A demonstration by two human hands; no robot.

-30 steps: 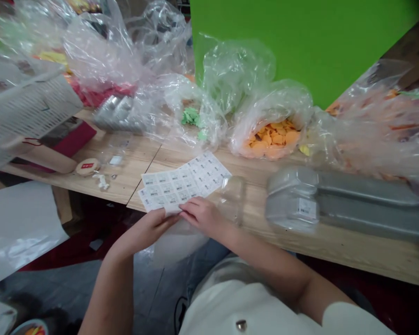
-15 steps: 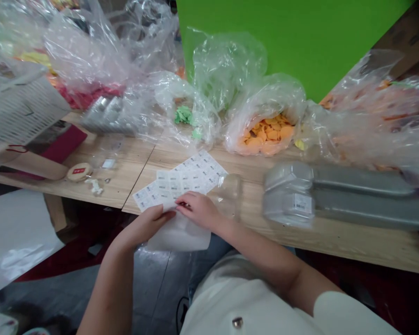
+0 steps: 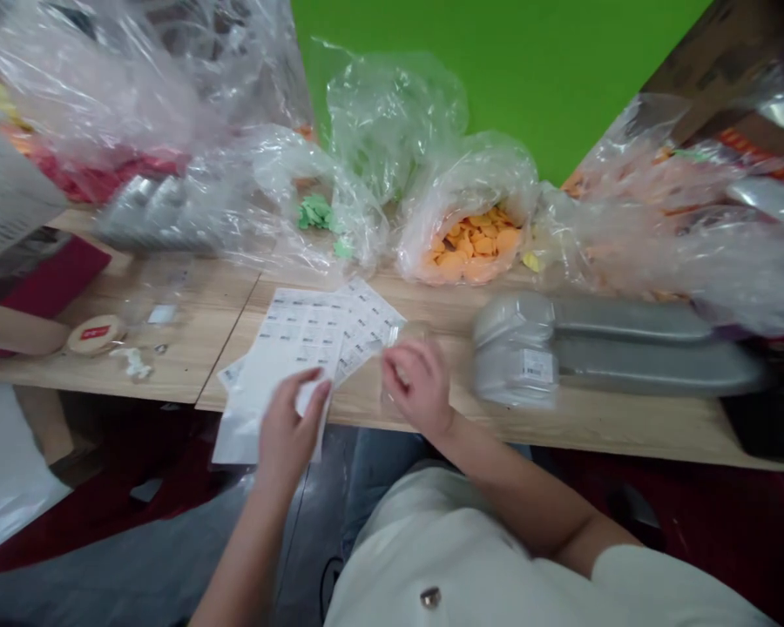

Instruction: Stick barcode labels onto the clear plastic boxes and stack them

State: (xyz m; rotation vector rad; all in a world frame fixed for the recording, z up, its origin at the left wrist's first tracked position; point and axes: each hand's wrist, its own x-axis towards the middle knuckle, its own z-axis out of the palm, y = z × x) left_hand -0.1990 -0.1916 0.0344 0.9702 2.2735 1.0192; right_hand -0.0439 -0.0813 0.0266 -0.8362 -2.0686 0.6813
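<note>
My left hand [image 3: 291, 422] is over the lower part of a white label sheet [image 3: 278, 353], thumb and fingers apart and nothing gripped. Printed labels fill the sheet's upper part; its lower end is blank and hangs past the table's front edge. Beneath it lies another label sheet [image 3: 372, 322], set at an angle. My right hand [image 3: 422, 387] is closed, fingers curled, above a small clear plastic container [image 3: 418, 331] that it partly covers. What the fingertips hold, if anything, is too blurred to make out.
Stacked clear plastic containers [image 3: 513, 348], one bearing a label [image 3: 537, 366], lie to the right. Behind are plastic bags with orange pieces [image 3: 476, 244] and green pieces [image 3: 314, 212]. A round wooden piece [image 3: 96, 333] and a white trinket [image 3: 131, 361] lie left.
My right hand has left the label sheet and moved right to the small clear container. The sheet, bent up before, now lies flatter, and my left hand has opened over it.
</note>
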